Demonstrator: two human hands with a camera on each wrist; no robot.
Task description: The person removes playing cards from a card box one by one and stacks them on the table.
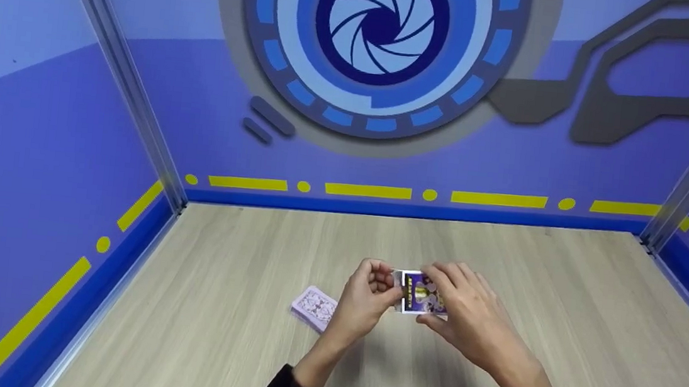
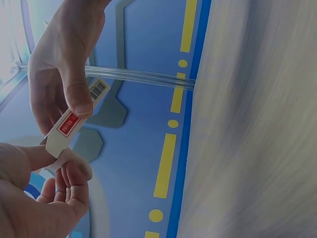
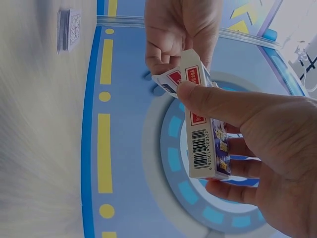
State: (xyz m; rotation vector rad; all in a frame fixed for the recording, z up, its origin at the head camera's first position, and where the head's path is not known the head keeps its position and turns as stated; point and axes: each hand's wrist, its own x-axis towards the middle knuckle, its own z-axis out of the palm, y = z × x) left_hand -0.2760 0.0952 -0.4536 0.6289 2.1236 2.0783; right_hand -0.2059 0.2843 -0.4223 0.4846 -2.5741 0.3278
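Both hands are together over the table around a small card box (image 1: 417, 294) with a purple printed face and a barcode on its narrow side. My right hand (image 1: 472, 313) grips the box body, thumb along the barcode side (image 3: 200, 148) and fingers on the opposite side in the right wrist view. At the box's end, my left hand (image 1: 367, 297) pinches the opened flap (image 3: 170, 82) between thumb and fingers. A stack of cards (image 1: 313, 308) with pale purple patterned backs lies on the table, partly hidden behind the left wrist.
The light wood table (image 1: 232, 309) is enclosed by a blue back wall (image 1: 157, 106) and side walls with yellow markings. Metal posts (image 1: 133, 91) stand at the back corners.
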